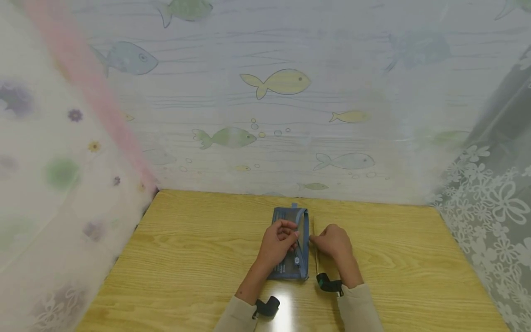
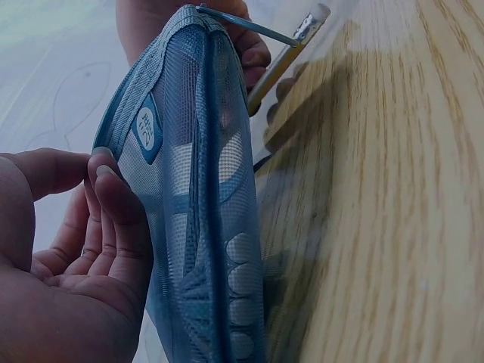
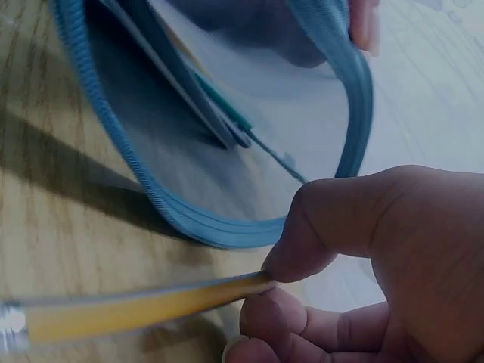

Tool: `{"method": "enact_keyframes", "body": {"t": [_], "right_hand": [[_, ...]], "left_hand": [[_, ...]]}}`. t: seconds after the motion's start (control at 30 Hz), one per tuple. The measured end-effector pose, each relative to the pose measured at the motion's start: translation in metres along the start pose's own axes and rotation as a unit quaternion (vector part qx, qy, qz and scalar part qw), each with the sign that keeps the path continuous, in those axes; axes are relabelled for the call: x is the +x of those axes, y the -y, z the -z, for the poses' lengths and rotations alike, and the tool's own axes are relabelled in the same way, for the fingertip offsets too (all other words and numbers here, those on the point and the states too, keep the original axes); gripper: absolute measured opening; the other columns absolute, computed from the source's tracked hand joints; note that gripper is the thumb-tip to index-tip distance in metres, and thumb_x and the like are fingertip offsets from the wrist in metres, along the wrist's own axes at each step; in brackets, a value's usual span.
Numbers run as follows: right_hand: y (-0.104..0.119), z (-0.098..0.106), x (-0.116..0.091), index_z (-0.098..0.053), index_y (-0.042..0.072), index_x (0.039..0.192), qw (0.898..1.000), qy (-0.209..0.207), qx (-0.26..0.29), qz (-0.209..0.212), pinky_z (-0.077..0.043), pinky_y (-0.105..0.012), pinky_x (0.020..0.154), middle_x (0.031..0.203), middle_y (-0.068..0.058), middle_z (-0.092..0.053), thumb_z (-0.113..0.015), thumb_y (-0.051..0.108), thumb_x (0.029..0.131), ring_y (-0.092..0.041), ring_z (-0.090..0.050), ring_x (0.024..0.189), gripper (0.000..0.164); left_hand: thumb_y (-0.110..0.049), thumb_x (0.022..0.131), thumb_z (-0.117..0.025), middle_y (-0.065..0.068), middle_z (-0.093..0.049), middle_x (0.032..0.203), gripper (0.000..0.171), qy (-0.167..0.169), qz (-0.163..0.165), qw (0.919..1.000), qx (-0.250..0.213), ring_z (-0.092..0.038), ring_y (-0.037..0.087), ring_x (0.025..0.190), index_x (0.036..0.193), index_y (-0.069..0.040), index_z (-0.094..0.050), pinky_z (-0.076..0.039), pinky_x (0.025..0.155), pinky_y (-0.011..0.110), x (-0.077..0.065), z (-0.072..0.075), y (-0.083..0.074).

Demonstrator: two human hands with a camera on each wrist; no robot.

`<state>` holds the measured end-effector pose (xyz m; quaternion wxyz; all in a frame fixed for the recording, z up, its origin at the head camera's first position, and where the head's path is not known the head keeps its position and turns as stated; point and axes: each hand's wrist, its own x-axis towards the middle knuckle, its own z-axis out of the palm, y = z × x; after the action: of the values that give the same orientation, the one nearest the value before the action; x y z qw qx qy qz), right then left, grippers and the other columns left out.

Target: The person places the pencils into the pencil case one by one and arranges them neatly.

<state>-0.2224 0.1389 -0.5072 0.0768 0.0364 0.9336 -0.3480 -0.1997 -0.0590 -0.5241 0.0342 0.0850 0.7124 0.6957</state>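
Note:
A blue mesh pencil pouch (image 1: pixel 306 251) with a zipper lies on the table, its long side opening gaping toward the right. My left hand (image 1: pixel 279 242) pinches the pouch's upper edge between thumb and fingers, beside a small oval label (image 2: pixel 147 127). Just right of the opening, my right hand (image 1: pixel 335 240) holds a yellow pencil (image 3: pixel 144 302) between thumb and forefinger. The pencil's eraser end (image 2: pixel 316 17) points toward me, away from the gripped end. Inside the pouch, several slim items show, among them a green one (image 3: pixel 227 106); several white round ends (image 2: pixel 240 276) show through the mesh.
The wood-grain table (image 1: pixel 199 249) runs under everything. Behind it hangs a pale curtain (image 1: pixel 282 46) with fish prints, and flower-patterned sheets (image 1: pixel 74 184) close off the sides. Black wrist cameras (image 1: pixel 268 306) are strapped at both sleeves.

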Motion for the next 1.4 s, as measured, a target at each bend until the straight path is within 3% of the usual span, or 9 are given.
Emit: {"method": "enact_keyframes", "body": {"t": [0.4, 0.73, 1.03, 1.4], "right_hand": [[0.000, 0.006, 0.002, -0.046, 0.018, 0.049, 0.998, -0.004, 0.064, 0.028, -0.030, -0.025, 0.046, 0.046, 0.008, -0.038, -0.070, 0.026, 0.094, -0.011, -0.034, 0.044, 0.052], [0.006, 0.010, 0.000, -0.073, 0.007, 0.070, 0.994, -0.018, 0.102, 0.020, -0.046, -0.029, 0.051, 0.058, 0.001, -0.067, -0.068, 0.024, 0.093, -0.017, -0.061, 0.056, 0.029], [0.008, 0.006, 0.001, -0.075, 0.001, 0.083, 0.987, -0.020, 0.158, 0.011, -0.053, -0.029, 0.054, 0.063, -0.004, -0.071, -0.066, 0.019, 0.095, -0.021, -0.071, 0.058, 0.024], [0.010, 0.009, -0.001, -0.073, -0.003, 0.095, 0.968, -0.043, 0.245, 0.004, -0.063, -0.034, 0.059, 0.068, -0.009, -0.072, -0.065, 0.015, 0.096, -0.021, -0.071, 0.059, 0.020]], "left_hand": [[-0.012, 0.103, -0.071, 0.013, -0.068, 0.096, 0.026, 0.001, 0.002, 1.0000, -0.001, -0.066, 0.016, 0.073, 0.124, 0.003, -0.065, -0.058, 0.064, 0.025, -0.001, -0.001, -0.001], [-0.009, 0.103, -0.071, 0.013, -0.068, 0.095, 0.027, 0.001, 0.000, 1.0000, 0.003, -0.066, 0.015, 0.072, 0.124, 0.006, -0.064, -0.058, 0.064, 0.025, 0.000, -0.001, -0.001], [-0.011, 0.102, -0.072, 0.014, -0.068, 0.095, 0.026, -0.002, -0.006, 1.0000, 0.001, -0.066, 0.016, 0.072, 0.122, 0.004, -0.065, -0.058, 0.063, 0.026, 0.000, -0.001, 0.000], [-0.011, 0.102, -0.072, 0.014, -0.068, 0.096, 0.025, 0.000, -0.003, 1.0000, -0.002, -0.067, 0.015, 0.072, 0.122, 0.003, -0.066, -0.059, 0.064, 0.026, 0.001, -0.001, 0.000]]}}
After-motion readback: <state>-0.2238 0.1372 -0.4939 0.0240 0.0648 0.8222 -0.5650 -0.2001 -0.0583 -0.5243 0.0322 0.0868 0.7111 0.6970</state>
